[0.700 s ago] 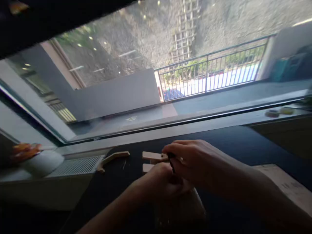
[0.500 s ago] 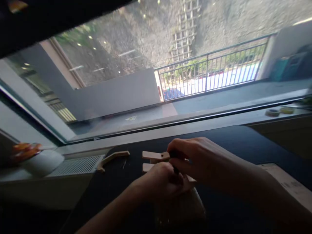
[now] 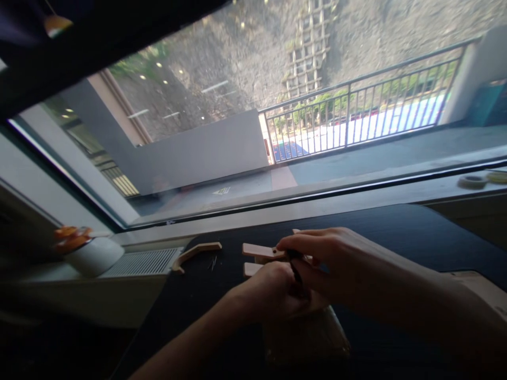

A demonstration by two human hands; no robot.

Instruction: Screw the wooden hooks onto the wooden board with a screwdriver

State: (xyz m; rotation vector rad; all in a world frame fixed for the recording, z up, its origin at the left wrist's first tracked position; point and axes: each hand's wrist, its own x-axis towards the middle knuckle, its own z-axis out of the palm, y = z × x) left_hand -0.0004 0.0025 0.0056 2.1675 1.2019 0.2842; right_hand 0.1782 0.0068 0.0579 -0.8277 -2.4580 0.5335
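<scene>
Two pale wooden bars, an upper one (image 3: 257, 250) with a dark hole near its end and a lower one (image 3: 252, 269), stick out to the left from under my hands. My left hand (image 3: 273, 290) is closed around the wooden piece, its fingertips hidden behind the knuckles. Over the right part of the wood, my right hand (image 3: 336, 258) pinches a small dark object (image 3: 293, 255). I cannot make out its kind. Beneath my hands lies a shiny, clear-looking package (image 3: 309, 338), mostly in shadow.
A bent wooden piece (image 3: 198, 249) and several thin metal pins (image 3: 213, 263) lie on the dark table (image 3: 380, 227), left of my hands. A flat pale board (image 3: 483, 290) rests at right. On the sill stand a white pot (image 3: 95, 256) and tape rolls (image 3: 472, 182).
The view has shifted, so everything sits further right in the picture. Both hands stay at the wooden piece, with the right fingers slightly turned around the dark object.
</scene>
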